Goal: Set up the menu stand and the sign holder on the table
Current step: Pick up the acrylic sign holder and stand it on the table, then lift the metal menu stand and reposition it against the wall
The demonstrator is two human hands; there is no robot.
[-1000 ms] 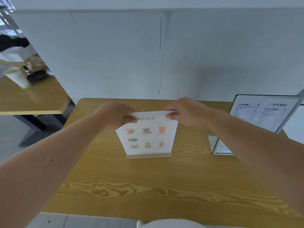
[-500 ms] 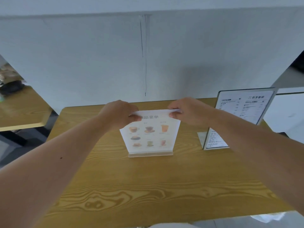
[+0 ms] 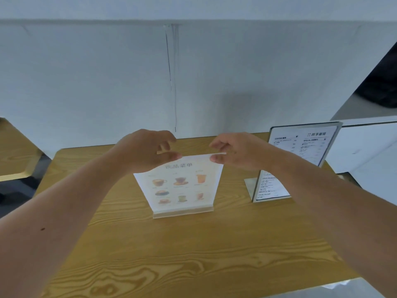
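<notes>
The menu stand (image 3: 180, 187), a clear upright sheet with pictures of drinks in a pale base, stands in the middle of the wooden table (image 3: 171, 257). My left hand (image 3: 143, 152) hovers at its top left corner with the fingers spread. My right hand (image 3: 238, 152) is at the top right corner, fingers apart, the thumb just touching the edge. The sign holder (image 3: 306, 145), a metal-framed black-and-white menu on a flat foot, stands upright at the right side of the table, partly hidden behind my right forearm.
A grey-white partition wall (image 3: 107, 82) runs along the table's far edge. Another wooden table (image 3: 15, 151) stands to the left across a gap. A white counter (image 3: 365, 151) lies to the right, behind the sign holder.
Both hands pinched the top edge of the menu stand before; now their fingers have spread and come off it. The stand has stayed upright in place.
</notes>
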